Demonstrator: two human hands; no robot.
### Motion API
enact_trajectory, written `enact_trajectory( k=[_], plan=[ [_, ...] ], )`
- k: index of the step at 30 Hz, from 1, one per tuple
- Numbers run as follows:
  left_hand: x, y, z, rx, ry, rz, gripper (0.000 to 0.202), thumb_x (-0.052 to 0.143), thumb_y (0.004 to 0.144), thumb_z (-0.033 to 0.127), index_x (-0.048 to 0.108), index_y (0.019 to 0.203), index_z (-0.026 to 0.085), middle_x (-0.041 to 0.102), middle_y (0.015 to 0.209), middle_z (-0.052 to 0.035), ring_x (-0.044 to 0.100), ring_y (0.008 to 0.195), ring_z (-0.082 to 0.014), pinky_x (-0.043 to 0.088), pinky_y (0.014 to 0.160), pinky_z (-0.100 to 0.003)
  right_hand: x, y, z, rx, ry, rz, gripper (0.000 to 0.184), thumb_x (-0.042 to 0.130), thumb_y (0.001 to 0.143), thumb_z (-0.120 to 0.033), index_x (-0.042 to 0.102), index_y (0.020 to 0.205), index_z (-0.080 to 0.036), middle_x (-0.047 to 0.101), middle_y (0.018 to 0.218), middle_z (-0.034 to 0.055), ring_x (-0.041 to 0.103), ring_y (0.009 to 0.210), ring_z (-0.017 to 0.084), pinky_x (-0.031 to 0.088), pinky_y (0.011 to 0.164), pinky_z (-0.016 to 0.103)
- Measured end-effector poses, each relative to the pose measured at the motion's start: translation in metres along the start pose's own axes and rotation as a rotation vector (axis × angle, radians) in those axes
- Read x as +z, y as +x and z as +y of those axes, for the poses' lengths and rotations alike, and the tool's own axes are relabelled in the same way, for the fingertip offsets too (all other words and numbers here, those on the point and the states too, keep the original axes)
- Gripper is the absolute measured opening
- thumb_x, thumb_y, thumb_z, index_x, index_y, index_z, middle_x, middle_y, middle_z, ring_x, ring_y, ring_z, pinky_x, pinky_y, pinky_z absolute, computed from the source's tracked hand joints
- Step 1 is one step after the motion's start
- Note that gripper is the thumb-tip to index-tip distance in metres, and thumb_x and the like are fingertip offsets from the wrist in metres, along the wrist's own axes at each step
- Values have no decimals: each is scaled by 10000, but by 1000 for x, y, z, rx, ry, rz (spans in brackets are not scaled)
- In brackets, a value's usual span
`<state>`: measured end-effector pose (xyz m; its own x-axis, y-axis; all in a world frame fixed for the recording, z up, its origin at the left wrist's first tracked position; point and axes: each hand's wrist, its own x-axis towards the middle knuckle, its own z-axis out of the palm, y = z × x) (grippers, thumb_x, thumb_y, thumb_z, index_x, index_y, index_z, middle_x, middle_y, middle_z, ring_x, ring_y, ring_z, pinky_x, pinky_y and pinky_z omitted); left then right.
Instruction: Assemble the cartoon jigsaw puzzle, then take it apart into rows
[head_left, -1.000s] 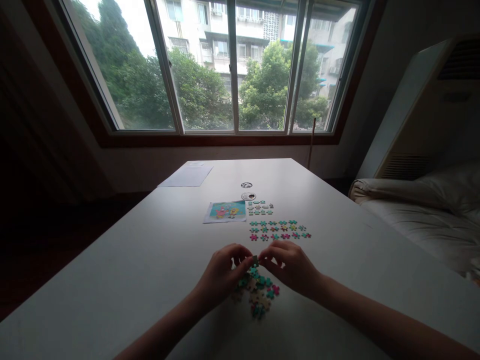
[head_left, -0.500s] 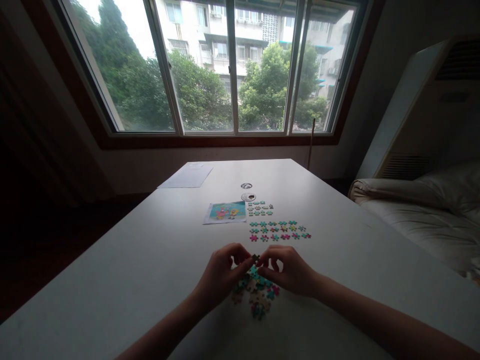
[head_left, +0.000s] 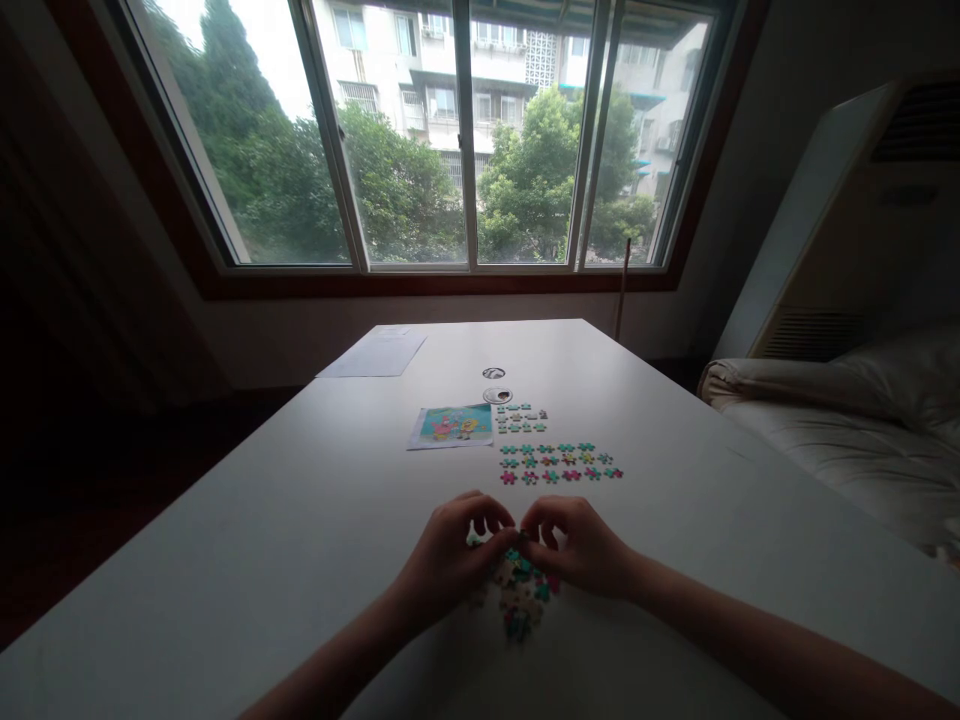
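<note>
My left hand [head_left: 457,545] and my right hand [head_left: 577,540] meet fingertip to fingertip just above a loose pile of jigsaw pieces [head_left: 519,598]. Both are closed in a pinch around one small dark jigsaw piece [head_left: 523,537], mostly covered by the fingers. The pile mixes teal, pink and brownish pieces, partly hidden under my hands. Beyond my hands, sorted jigsaw pieces [head_left: 551,461] lie in rows, with a smaller group [head_left: 520,416] farther back. Left of that group rests a printed cartoon picture [head_left: 453,426] with pink and yellow figures on blue.
The white table [head_left: 262,540] stretches toward the window. Two round flat items [head_left: 497,395] lie behind the picture, and paper sheets [head_left: 373,355] are at the far left edge. A pale sofa [head_left: 817,410] stands to the right, beside a tall appliance [head_left: 817,220].
Both hands have shifted slightly down and closer together. The piece held at my left fingertips has come between both hands, and my right fingers have closed on it.
</note>
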<state>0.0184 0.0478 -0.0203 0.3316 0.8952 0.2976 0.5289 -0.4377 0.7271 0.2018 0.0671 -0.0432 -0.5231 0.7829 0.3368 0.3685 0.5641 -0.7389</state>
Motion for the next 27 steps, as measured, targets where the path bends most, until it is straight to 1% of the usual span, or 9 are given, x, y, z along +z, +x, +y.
enact_trajectory(
  k=[2,6,9,11,14,16,19,23,27],
  plan=[
    [0,0,0,4,17,-8,119,560,740,231,621,680,148,563,659,-12,494,600,-114,386,548,-205,-1,0,-3,-4,-3,-5,28,581,688,-181,580,698,-155,571,602,-24,492,518,69,380,484,172],
    [4,-1,-1,4,38,-30,104,556,730,200,618,665,147,561,666,-18,503,610,-119,389,545,-202,-4,3,-5,11,13,49,28,559,693,-149,553,719,-161,566,630,-28,494,531,67,389,498,174],
    [6,-2,0,17,34,-37,111,554,724,195,613,643,148,565,670,-20,505,601,-116,393,544,-199,-4,4,-5,12,33,36,16,556,715,-171,552,729,-164,571,645,-24,498,538,69,395,501,177],
    [7,-2,0,10,25,-29,119,556,722,207,614,637,148,568,665,-20,505,600,-117,393,544,-198,-5,4,-4,5,37,35,54,554,736,-203,563,776,-167,575,652,-20,498,538,72,398,500,180],
    [6,-1,-4,-54,-3,5,124,558,726,232,620,664,145,569,634,-11,495,584,-117,383,531,-197,-6,3,-2,-5,1,111,116,540,765,-241,565,857,-174,578,662,-14,495,537,76,401,503,185],
    [5,0,-8,-107,-49,12,142,553,737,254,620,684,140,569,615,-4,474,555,-109,372,512,-194,-7,3,-1,-25,-53,170,91,529,772,-233,558,839,-178,588,690,-6,496,545,78,400,508,188],
    [5,1,-13,-154,-125,-7,182,546,750,289,622,702,131,565,612,-2,450,534,-101,361,487,-188,-9,3,0,-79,-138,199,47,531,767,-216,555,790,-182,595,718,0,499,554,82,403,534,203],
    [5,0,-16,-155,-152,-16,212,549,752,313,627,692,125,562,606,-5,445,528,-100,357,476,-185,-8,2,-1,-133,-216,204,75,540,777,-250,575,804,-188,581,696,0,491,543,85,406,561,221],
    [5,-1,-15,-137,-142,-16,218,548,757,321,633,711,126,576,613,-7,459,532,-103,364,490,-192,-7,2,-3,-173,-250,182,89,535,790,-261,584,773,-188,582,677,4,481,543,87,397,557,220]
  ],
)
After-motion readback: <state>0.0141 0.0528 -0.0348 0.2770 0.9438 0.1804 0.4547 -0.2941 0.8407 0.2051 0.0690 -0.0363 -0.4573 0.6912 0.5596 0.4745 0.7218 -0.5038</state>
